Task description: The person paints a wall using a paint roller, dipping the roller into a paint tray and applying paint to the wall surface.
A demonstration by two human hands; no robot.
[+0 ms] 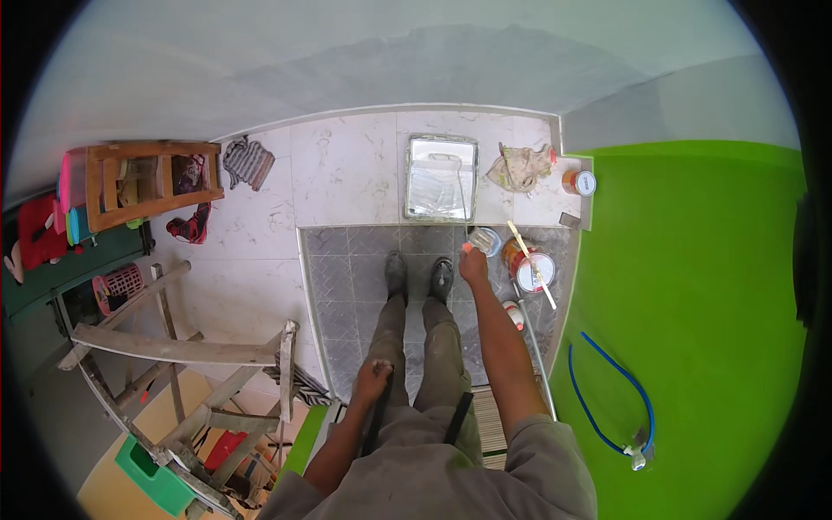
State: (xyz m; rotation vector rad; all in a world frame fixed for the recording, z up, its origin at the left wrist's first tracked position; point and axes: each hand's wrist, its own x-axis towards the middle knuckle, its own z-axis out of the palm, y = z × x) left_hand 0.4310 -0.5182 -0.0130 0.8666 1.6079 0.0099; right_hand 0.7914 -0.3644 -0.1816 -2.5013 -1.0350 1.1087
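My right hand (474, 266) grips the orange handle (467, 247) of a paint roller. Its thin metal frame (463, 188) runs forward into a paint tray (409, 179) on the white tiles, where the roller head (444, 156) lies in pale paint. Beside my left thigh, my left hand (372, 381) hangs with curled fingers; a black strap (379, 416) runs close by it, and whether the hand holds anything is hidden. Just right of my right hand are a clear plastic container (485, 240) and a large paint can (536, 272) with a paint-smeared stick (525, 253) across its lid.
A long metal pole (534, 348) and a small bottle (513, 314) lie to the right. Another can (578, 182) and a rag (521, 170) sit ahead. A wooden trestle (175, 348) stands at left. A blue hose (640, 390) is by the green wall (702, 273).
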